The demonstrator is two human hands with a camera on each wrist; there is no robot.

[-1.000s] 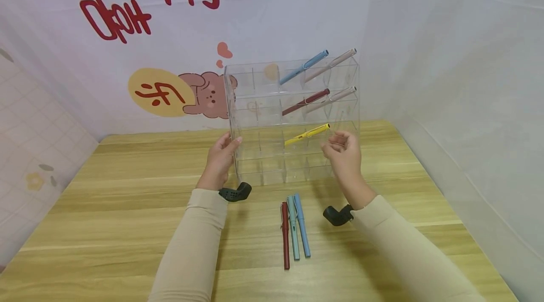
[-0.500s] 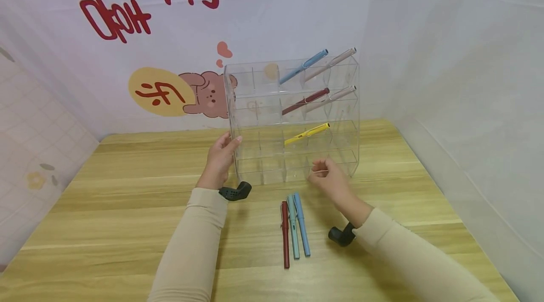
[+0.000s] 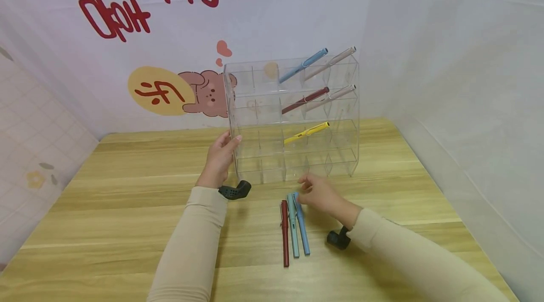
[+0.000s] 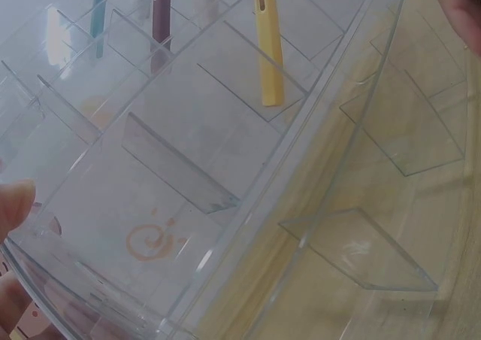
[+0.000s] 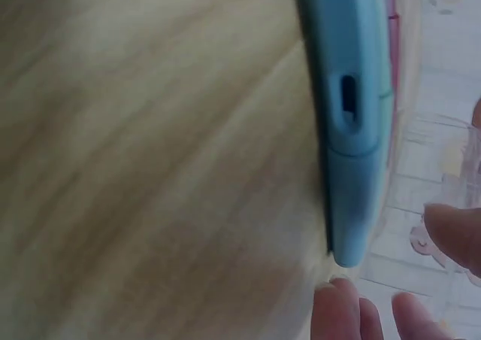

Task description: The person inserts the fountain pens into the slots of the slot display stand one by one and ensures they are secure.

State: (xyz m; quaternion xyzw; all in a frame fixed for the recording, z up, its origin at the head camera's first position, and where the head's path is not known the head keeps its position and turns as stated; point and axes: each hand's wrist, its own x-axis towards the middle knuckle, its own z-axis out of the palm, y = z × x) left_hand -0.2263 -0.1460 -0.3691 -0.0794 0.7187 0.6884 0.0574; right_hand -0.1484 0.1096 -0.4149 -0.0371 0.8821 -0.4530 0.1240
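My left hand [image 3: 220, 160] grips the left side of a clear tiered pen rack [image 3: 230, 108], thumb in front and fingers behind. Just below the rack, my right hand [image 3: 322, 196] is at the upper end of a blue pen [image 3: 303, 233]. In the right wrist view its fingertips [image 5: 336, 310] are spread near the end of that pen [image 5: 353, 197], not closed round it. A light teal pen [image 3: 293, 228] and a dark red pen [image 3: 285, 238] lie beside the blue one on the table.
Slanted in the rack are a blue pen [image 3: 303, 65], two pale pinkish pens, a dark red pen [image 3: 305, 100] and a yellow pen [image 3: 307, 133]. The wooden table [image 3: 140, 207] meets a printed cloth backdrop [image 3: 403, 56]. Black wrist cameras are strapped to both wrists.
My right hand has come down from beside the yellow pen, past the rack's lowest tier, to the blue pen on the table. The left hand keeps its hold on the rack.
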